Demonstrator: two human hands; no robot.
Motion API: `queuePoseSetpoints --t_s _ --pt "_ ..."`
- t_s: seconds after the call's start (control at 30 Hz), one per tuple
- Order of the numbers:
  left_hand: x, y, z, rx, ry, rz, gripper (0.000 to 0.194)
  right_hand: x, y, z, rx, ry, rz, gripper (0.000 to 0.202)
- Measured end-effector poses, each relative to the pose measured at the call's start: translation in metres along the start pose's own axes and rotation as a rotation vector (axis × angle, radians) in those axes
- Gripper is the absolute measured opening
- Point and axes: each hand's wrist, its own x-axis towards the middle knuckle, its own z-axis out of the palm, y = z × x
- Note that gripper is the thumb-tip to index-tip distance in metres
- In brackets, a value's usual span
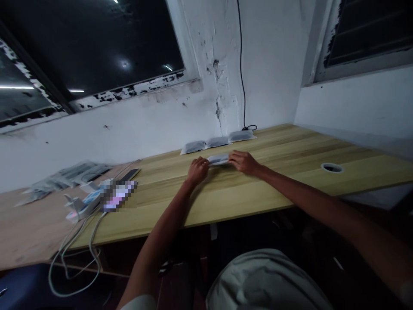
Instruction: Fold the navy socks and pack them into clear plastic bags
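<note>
Between my two hands, just above or on the desk near its back, is a small flat pale packet (218,159) with a greyish middle. My left hand (198,169) has its fingers closed on the packet's left end. At the right end, my right hand (241,162) pinches it with fingers and thumb. Behind it, three similar packets lie in a row by the wall: a left one (193,147), a middle one (218,141) and a right one (241,136). My fingers cover both ends of the held packet.
The wooden desk (264,189) has a round cable hole (332,168) at right. On the left lie several overlapping grey packets (69,175), a dark phone (130,175), a lit phone (119,198) and a power strip (87,204) with white cables (93,241). A black cable (242,64) hangs down the wall.
</note>
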Motion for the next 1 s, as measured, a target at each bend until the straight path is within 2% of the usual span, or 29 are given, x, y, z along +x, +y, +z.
queuePoseSetpoints --t_s 0.07,0.13,0.3,0.43,0.5,0.6,0.67,0.77,0.9,1.0 --pt "-0.003 -0.013 -0.002 -0.009 0.016 -0.069 0.021 0.001 0.011 -0.012 0.033 0.087 0.064 0.021" --pt "-0.006 -0.02 -0.003 -0.013 0.013 -0.093 0.022 -0.001 0.025 -0.02 0.023 0.108 0.132 0.019" --pt "-0.005 -0.014 0.005 -0.022 -0.054 -0.057 0.019 -0.012 0.06 -0.026 -0.162 -0.045 0.333 0.014" --pt "-0.002 -0.007 0.01 -0.018 -0.107 -0.08 0.018 -0.015 0.067 -0.023 -0.271 -0.082 0.478 0.014" --pt "-0.005 -0.005 0.01 -0.058 -0.116 -0.09 0.019 -0.016 0.065 -0.019 -0.245 -0.142 0.479 0.015" --pt "-0.012 -0.001 0.009 -0.155 -0.113 -0.072 0.016 -0.019 0.059 -0.01 -0.149 -0.265 0.397 0.02" --pt "-0.015 0.004 0.007 -0.193 -0.095 -0.063 0.015 -0.021 0.056 -0.005 -0.112 -0.299 0.357 0.024" --pt "-0.015 0.016 0.006 -0.165 -0.072 -0.092 0.024 -0.021 0.052 -0.002 -0.095 -0.285 0.352 0.031" --pt "-0.01 0.03 0.004 -0.057 -0.115 -0.1 0.02 -0.017 0.044 -0.002 -0.191 -0.258 0.338 0.017" --pt "-0.008 0.036 0.003 0.02 -0.142 -0.085 0.018 -0.014 0.033 -0.002 -0.3 -0.15 0.275 0.01"
